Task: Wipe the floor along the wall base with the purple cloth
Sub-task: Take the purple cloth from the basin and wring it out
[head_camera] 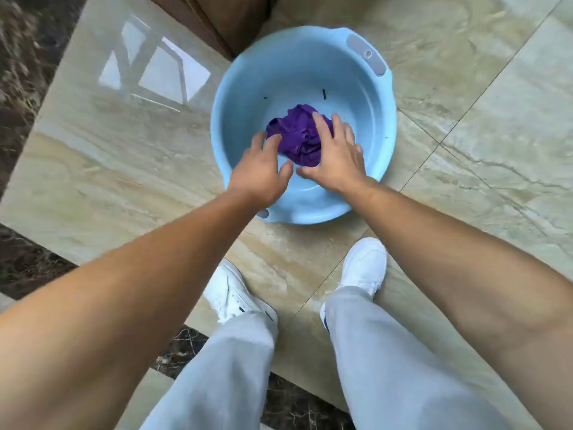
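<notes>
A crumpled purple cloth [298,135] lies in the bottom of a light blue plastic basin [245,88] that stands on the glossy beige floor tiles. My right hand [336,155] rests flat on the cloth's right side, fingers spread over it. My left hand [262,169] reaches into the basin at the cloth's left edge, fingers apart and touching or nearly touching the fabric. Neither hand has closed around the cloth. Part of the cloth is hidden under my right palm.
A brown wooden piece [223,20] stands just behind the basin at the top. Dark marble border strips run along the left [21,57] and bottom left [28,262]. My white shoes [235,293] stand in front of the basin. Beige tiles [496,119] extend to the right.
</notes>
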Demonstrator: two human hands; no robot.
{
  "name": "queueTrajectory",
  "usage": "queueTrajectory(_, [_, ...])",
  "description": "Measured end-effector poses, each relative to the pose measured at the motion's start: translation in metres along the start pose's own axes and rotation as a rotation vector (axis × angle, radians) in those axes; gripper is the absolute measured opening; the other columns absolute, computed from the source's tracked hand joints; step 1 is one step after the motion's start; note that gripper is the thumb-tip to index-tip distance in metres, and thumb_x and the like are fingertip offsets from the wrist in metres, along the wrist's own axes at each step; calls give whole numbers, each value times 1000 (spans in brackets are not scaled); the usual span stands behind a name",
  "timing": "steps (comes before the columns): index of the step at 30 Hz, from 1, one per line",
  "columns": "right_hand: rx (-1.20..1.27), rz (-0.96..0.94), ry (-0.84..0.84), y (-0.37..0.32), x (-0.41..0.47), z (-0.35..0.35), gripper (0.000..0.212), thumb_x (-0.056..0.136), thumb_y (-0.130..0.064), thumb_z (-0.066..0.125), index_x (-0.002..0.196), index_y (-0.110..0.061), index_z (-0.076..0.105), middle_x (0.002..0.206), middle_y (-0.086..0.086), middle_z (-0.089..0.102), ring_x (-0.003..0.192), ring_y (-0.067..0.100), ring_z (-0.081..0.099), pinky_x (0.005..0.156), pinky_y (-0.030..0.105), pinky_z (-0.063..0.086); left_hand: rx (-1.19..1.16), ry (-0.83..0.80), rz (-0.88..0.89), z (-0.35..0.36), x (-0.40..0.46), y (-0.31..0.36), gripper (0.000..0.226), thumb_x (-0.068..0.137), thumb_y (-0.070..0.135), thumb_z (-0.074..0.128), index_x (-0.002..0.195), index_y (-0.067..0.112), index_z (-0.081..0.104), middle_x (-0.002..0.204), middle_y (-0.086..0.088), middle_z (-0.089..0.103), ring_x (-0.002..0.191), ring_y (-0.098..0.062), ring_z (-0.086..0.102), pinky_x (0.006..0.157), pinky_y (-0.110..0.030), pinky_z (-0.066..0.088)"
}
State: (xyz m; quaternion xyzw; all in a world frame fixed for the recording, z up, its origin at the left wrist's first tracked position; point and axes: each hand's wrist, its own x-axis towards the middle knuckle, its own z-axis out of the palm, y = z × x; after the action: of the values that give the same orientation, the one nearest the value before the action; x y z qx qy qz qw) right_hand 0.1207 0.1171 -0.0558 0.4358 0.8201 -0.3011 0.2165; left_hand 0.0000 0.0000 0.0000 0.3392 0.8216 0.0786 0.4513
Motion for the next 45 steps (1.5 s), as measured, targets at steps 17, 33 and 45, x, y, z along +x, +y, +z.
queueTrajectory(17, [888,352,-8,-54,-81,-95,18,61,-37,65,76,-28,71,70,-5,67,39,19,51,38,22,42,-579,158,-301,-63,-68,22,47,105,31,46,152,27,44,147,-1,56,132,-18,54,98,-16,32])
queueTrajectory(33, [1243,126,-121,-197,-396,-502,31,81,-26,57,51,-21,58,46,0,44,36,15,36,40,19,23,-772,-84,377,-353,-404,239,70,79,35,83,141,24,52,133,2,68,124,-12,64,101,-31,52])
queueTrajectory(45, [1704,-274,-451,-257,-504,-673,43,104,-23,28,82,-11,63,71,1,69,62,11,66,56,22,55,-935,325,534,-443,-574,303,25,86,17,78,98,-2,68,79,-27,70,66,-34,67,58,-50,55])
